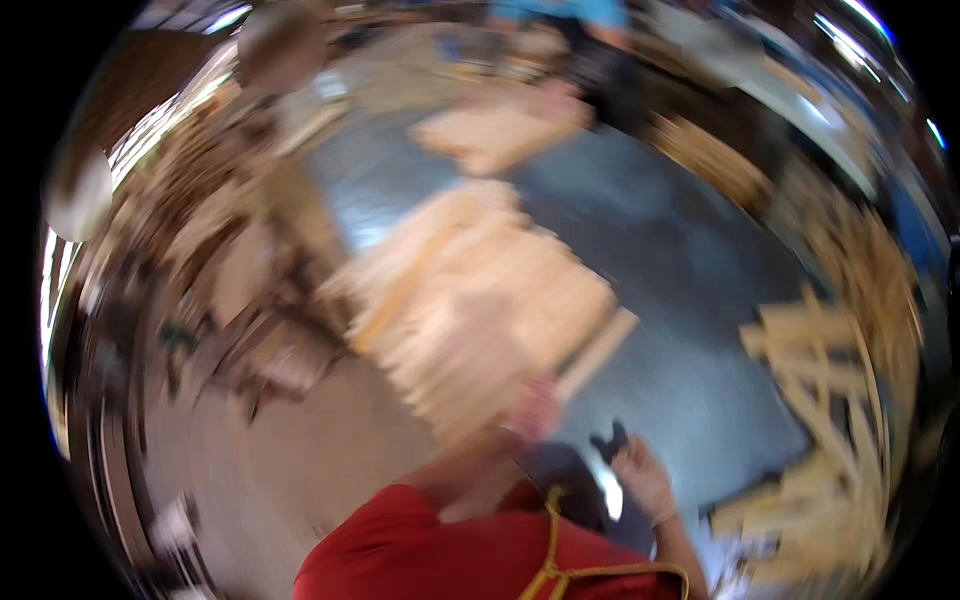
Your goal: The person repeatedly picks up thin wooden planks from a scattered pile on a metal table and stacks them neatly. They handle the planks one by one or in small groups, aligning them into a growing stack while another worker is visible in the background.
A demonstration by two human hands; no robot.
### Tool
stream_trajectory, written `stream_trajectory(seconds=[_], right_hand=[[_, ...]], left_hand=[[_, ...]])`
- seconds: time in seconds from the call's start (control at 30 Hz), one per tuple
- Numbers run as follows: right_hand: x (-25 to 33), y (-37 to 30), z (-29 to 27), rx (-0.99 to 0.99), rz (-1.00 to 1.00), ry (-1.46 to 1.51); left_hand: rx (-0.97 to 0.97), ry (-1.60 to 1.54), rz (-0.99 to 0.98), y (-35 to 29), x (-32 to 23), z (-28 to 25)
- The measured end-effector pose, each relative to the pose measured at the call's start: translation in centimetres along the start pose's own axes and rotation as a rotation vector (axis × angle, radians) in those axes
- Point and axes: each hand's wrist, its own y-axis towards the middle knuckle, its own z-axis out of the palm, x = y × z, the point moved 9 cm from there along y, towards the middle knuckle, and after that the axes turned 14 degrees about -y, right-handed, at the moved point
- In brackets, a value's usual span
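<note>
The picture is smeared by motion. A broad row of pale wooden slats (480, 290) lies side by side on a dark, shiny table (690, 260). At the near edge of this row is my left hand (536, 408). Its fingers are too blurred to make out, and I cannot tell whether it touches the wood. One separate slat (597, 352) lies along the row's right side. My right hand (645, 482), over the table's near side, is closed around a small dark object with two prongs (608, 440); its kind is unclear.
Another batch of pale boards (500, 128) lies on the table's far part, near a person in blue (560, 12). Loose wood strips (830, 400) are heaped at the right. Wood offcuts (240, 270) pile up at the left, beside the brown floor (320, 450).
</note>
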Motion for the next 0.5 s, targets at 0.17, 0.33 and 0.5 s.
stream_trajectory(seconds=[0.17,0.33,0.5], right_hand=[[-10.4,-10.5,-17.0,-0.489,0.254,-0.029],[-25.0,-23.3,-34.2,-0.985,0.332,0.077],[-31.2,-28.5,-48.0,-1.025,0.773,-0.812]], left_hand=[[0.878,-1.495,0.248,-2.2,2.7,9.6],[1.241,-1.526,0.260,7.7,-0.6,6.8],[0.882,-1.816,0.390,12.5,-7.1,-5.0]])
